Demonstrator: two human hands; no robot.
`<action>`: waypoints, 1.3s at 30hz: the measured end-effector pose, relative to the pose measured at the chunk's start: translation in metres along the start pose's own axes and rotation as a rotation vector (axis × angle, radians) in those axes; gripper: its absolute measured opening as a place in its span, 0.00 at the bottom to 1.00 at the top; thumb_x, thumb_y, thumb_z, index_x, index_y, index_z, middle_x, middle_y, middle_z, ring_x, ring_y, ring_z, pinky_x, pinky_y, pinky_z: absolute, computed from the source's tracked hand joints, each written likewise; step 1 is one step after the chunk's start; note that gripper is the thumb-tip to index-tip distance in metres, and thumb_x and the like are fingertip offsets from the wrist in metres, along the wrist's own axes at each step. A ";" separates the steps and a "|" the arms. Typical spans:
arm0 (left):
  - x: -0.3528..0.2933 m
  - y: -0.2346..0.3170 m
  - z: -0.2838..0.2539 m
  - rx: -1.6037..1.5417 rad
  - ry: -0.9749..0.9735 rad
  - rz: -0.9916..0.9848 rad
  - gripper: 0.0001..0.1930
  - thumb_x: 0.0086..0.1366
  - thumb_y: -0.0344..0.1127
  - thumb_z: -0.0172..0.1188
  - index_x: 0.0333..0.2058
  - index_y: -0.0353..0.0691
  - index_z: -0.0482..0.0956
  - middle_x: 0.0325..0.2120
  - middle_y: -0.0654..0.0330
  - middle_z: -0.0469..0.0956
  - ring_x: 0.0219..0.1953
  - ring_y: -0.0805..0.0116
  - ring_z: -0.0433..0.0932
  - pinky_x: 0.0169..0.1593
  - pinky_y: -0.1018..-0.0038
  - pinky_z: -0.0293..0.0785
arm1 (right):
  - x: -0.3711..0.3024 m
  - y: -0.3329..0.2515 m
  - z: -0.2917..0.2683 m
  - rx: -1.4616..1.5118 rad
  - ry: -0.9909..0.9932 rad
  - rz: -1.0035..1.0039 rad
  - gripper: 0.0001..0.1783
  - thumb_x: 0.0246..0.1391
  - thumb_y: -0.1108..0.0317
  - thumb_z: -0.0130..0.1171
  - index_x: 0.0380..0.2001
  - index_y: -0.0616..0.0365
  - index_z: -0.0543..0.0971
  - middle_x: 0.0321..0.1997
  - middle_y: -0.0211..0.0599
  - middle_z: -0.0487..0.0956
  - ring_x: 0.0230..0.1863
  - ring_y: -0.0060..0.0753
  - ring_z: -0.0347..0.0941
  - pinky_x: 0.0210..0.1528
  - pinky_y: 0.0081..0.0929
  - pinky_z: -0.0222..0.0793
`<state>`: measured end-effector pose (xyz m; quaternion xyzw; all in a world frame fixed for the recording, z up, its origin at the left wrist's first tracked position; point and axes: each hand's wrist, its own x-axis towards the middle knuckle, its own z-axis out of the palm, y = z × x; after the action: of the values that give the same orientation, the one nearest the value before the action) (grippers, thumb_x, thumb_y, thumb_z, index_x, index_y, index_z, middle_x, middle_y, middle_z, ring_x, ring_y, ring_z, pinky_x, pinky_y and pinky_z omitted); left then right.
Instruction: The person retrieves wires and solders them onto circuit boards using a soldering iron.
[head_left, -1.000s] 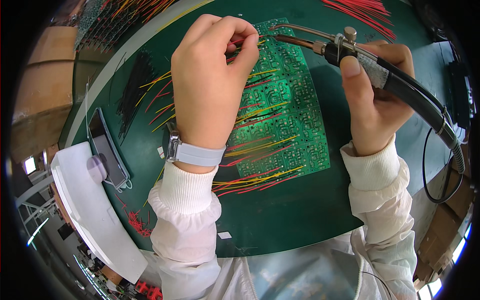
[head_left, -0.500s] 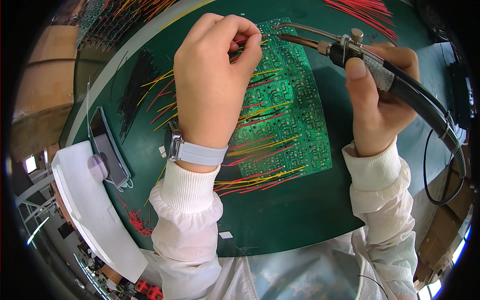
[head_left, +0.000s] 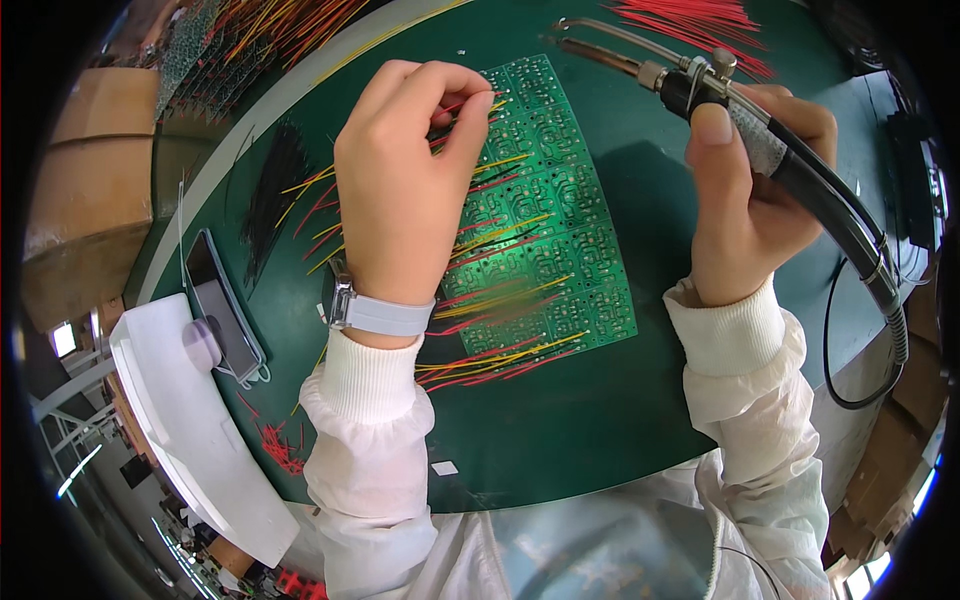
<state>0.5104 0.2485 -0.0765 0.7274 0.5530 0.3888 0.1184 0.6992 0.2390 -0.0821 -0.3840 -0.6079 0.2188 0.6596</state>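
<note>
A green panel of circuit boards lies on the table in front of me, with red, yellow and black wires across its left side. Over its far left part, my left hand is closed, thumb and forefinger pinching a thin red wire whose end is at the board. My right hand grips a soldering iron with a thin metal feed tube clamped along it. The iron's tip points left, just beyond the panel's far edge and apart from the wire. My left fingers hide the rest of the pinched wire.
Loose black wires lie left of the panel, and red wires at the far right. A phone leans by a white foam block. Red offcuts lie nearby. The iron's black cable hangs at the right.
The soldering iron's tip has moved off the panel's far end, away from the pinched wire. Panel and left hand now appear a little farther left in view. The left pinch stays closed.
</note>
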 end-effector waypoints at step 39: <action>-0.014 0.062 -0.018 0.140 0.328 -0.195 0.03 0.57 0.24 0.60 0.32 0.34 0.79 0.28 0.61 0.79 0.30 0.74 0.76 0.37 0.79 0.71 | 0.054 0.006 -0.044 -0.158 0.529 0.081 0.07 0.50 0.76 0.61 0.31 0.64 0.73 0.28 0.30 0.76 0.27 0.15 0.69 0.29 0.13 0.65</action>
<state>0.5405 0.2093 -0.0327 0.6038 0.6583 0.4494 0.0127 0.7524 0.2729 -0.0514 -0.5021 -0.4140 0.0892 0.7540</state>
